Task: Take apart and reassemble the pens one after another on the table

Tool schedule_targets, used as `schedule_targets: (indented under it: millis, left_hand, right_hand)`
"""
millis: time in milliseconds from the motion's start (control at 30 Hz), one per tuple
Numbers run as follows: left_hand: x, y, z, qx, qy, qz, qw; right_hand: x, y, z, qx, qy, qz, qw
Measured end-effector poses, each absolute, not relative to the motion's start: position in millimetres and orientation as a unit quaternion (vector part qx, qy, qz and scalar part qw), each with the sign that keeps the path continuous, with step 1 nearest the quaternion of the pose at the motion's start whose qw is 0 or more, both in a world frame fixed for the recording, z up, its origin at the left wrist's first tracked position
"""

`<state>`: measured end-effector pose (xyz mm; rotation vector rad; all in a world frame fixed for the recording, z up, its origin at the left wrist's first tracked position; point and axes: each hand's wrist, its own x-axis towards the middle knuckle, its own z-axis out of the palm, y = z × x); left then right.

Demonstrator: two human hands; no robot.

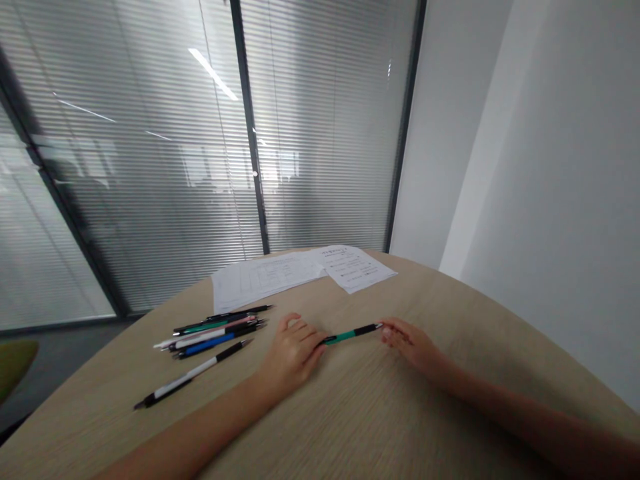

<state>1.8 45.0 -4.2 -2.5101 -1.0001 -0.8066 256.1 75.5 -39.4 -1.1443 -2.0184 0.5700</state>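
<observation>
A green and black pen (353, 334) lies between my two hands over the wooden table. My left hand (294, 350) is closed on its rear end, at the clip. At the other end, the pen's tip is between the fingertips of my right hand (407, 341). A white and black pen (193, 375) rests on the table to the left of my left hand. Beyond it is a loose pile of several pens, among them a blue one (207, 345) and a white one (200, 335).
Printed paper sheets (267, 277) and another printed sheet (357, 268) lie at the far edge of the round table (350, 427). Behind stands a glass partition with blinds (325, 133), with a white wall (560, 187) at right. A green chair part (15, 367) shows at left.
</observation>
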Motion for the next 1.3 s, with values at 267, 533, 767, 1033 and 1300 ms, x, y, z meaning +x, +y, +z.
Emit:
schedule_targets:
  millis: [267, 533, 767, 1033, 1300]
  left_hand:
    - [18, 43, -1, -0.794, -0.513, -0.317, -0.067]
    - [35, 33, -9, -0.747, -0.51, -0.342, -0.256]
    - [34, 25, -3, -0.759, -0.504, -0.341, -0.231]
    - [21, 23, 3, -0.87, -0.442, -0.214, -0.051]
    - [17, 26, 1, -0.871, -0.483, -0.065, -0.065]
  right_hand:
    - [237, 56, -27, -0.343, -0.855, -0.199, 0.333]
    - [195, 42, -14, -0.192, -0.905, -0.267, 0.269]
    - [194, 50, -9, -0.17, -0.924, -0.212, 0.27]
    - [225, 88, 6, -0.431, -0.762, 0.175, 0.451]
    - [245, 100, 41, -0.307, -0.47, 0.726, 0.398]
